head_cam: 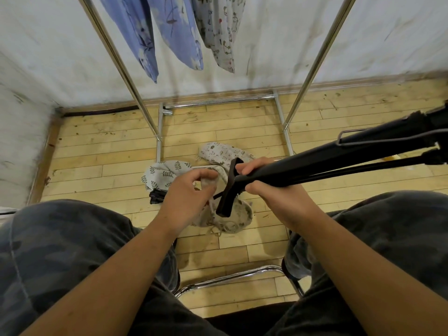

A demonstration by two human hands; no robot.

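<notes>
Our right hand [274, 190] curls round the black tripod [339, 156] at its end; just beside it, our left hand [186, 197] pinches the beige bag [237, 214].

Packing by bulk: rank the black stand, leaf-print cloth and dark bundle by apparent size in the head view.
Largest: black stand, held in the right hand; nearness inflates it.
Middle: leaf-print cloth, partly behind the left hand, which pinches a beige cloth.
Smallest: dark bundle, partly hidden too.

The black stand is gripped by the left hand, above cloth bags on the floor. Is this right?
No: in the head view the right hand grips the black stand; the left hand pinches a beige bag. The rest holds.
</notes>
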